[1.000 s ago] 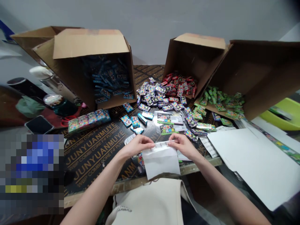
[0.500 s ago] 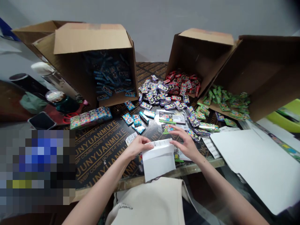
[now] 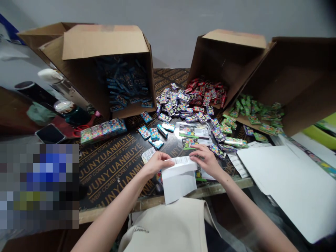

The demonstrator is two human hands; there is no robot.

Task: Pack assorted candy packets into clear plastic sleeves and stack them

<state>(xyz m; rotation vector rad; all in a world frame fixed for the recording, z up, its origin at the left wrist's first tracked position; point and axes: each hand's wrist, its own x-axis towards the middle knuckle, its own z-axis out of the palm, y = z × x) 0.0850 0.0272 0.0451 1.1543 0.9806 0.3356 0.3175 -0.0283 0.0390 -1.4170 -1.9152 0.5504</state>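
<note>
A white card sheet [image 3: 179, 187], folded across its upper part and printed with small text along the top, hangs over the table's front edge. Its left corner is pinched between the thumb and fingers of my left hand [image 3: 155, 164]. At the right corner, my right hand [image 3: 208, 161] grips the edge with thumb and fingertips. Just beyond the card lie flat printed packs [image 3: 194, 131] in clear film. Small blue candy boxes [image 3: 154, 133] are scattered beyond my left hand, and purple ones [image 3: 173, 105] form a pile farther back.
Open cartons hold blue boxes [image 3: 126, 87], red boxes [image 3: 207, 92] and green boxes [image 3: 258, 112]. A long wrapped pack [image 3: 103, 131] lies at left near a phone [image 3: 49, 133] and a dark jar [image 3: 76, 115]. White card sheets [image 3: 286, 182] are stacked at right.
My right fingers have closed in on the card's right edge. The card's folded upper strip has tilted slightly, and the whole view has shifted a little.
</note>
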